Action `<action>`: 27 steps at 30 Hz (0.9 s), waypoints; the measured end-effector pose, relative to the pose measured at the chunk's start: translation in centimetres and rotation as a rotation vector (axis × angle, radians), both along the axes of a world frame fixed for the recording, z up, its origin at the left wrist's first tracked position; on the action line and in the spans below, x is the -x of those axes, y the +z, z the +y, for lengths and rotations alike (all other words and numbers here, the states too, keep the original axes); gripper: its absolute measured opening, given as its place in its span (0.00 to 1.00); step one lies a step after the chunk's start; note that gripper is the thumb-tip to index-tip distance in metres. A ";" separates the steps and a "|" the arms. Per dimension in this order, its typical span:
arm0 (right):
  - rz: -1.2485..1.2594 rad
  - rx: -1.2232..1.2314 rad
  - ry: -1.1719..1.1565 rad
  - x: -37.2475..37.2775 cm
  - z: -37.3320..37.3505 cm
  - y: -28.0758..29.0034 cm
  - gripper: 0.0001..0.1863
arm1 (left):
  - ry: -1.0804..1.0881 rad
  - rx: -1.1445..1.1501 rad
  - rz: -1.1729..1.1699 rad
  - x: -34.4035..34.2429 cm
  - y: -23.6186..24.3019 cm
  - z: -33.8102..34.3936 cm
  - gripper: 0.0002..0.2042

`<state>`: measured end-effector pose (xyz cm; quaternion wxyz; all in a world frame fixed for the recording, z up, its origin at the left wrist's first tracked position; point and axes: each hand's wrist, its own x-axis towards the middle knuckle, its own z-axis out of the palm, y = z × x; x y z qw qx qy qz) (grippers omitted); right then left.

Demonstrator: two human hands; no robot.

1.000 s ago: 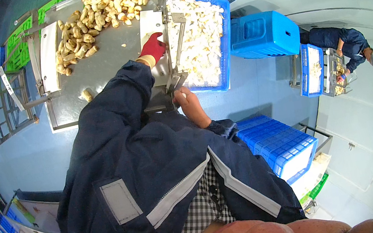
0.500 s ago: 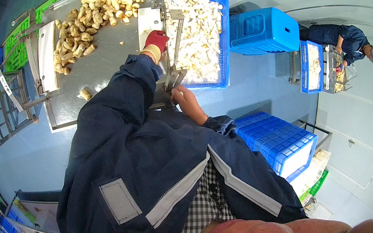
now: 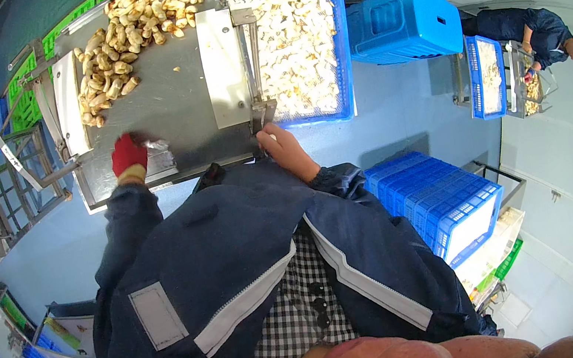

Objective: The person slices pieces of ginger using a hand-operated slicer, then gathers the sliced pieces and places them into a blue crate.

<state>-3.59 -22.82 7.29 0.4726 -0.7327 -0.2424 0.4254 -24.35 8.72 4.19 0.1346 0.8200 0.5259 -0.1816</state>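
Observation:
My left hand (image 3: 129,157), in a red glove with a pale cuff, is over the near left part of a steel worktable (image 3: 175,114). Its fingers are smeared and partly hidden. Stubby brown-and-cream mushrooms (image 3: 111,64) lie heaped toward the table's far left. My bare right hand (image 3: 288,150) is closed at the near end of a metal bar mechanism (image 3: 262,111); something small and pale shows at its fingertips, too little to name. Right of the bar, a blue mesh crate (image 3: 342,58) holds pale sliced pieces (image 3: 295,43). A white board (image 3: 224,69) lies left of the bar.
Another white board (image 3: 69,105) edges the table's left side, near a metal frame (image 3: 16,173). A blue plastic bin (image 3: 401,26) stands beyond the crate. Stacked blue crates (image 3: 433,204) are at my right. A co-worker (image 3: 538,38) bends over another table at the far right.
My left hand has moved from the white board beside the bar to the table's near left, over where a single mushroom lay. My right hand stays by the bar's end. The view has shifted slightly.

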 end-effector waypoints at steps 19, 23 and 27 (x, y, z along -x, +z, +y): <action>0.033 0.006 -0.030 0.1 0.4 0.5 0.13 | 0.054 0.682 -1.213 -21.9 -4.9 -8.7 0.25; 0.026 0.032 -0.042 0.0 0.4 1.5 0.13 | -0.078 0.481 -0.986 -22.9 -3.5 -9.2 0.23; 0.061 0.020 -0.039 0.2 0.6 1.3 0.13 | -0.114 0.449 -0.940 -23.4 -5.1 -8.1 0.21</action>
